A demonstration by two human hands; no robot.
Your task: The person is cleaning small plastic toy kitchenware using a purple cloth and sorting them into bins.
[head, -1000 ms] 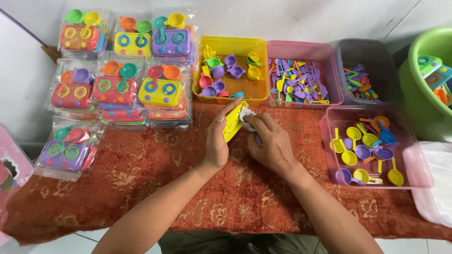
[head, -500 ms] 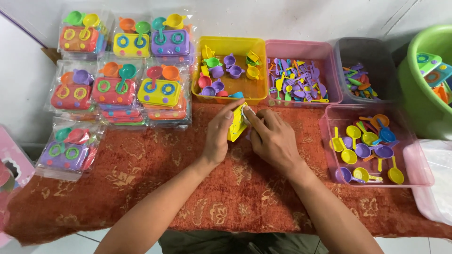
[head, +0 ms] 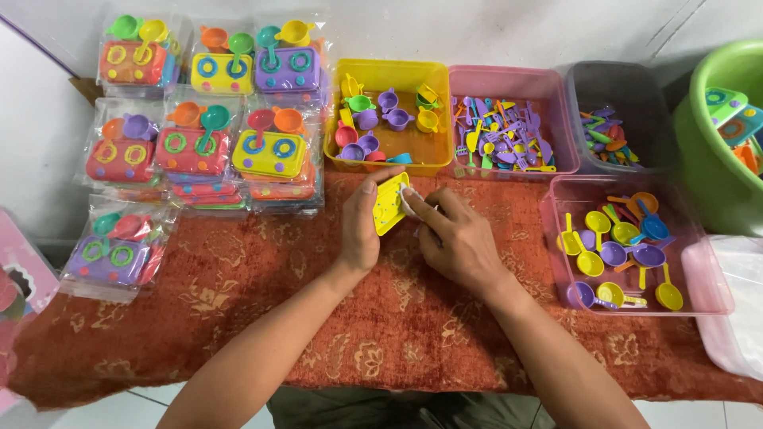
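Observation:
My left hand (head: 362,225) grips a yellow toy stove (head: 389,203), tilted on its edge above the red patterned cloth (head: 262,278). My right hand (head: 457,239) presses a small white piece (head: 408,201) against the stove's right side with its fingertips. A purple bit peeks out under my right fingers. Both hands meet just in front of the yellow bin (head: 389,151) of small toy pots.
Bagged toy stove sets (head: 199,135) are stacked at the left. A pink bin (head: 509,83) of small utensils and a grey bin (head: 608,87) stand at the back. A clear pink bin (head: 699,274) of toy pans sits right, beside a green tub (head: 719,87).
The yellow stove has turned in my left hand and its face shows more. My right fingers have shifted along its edge with the white piece.

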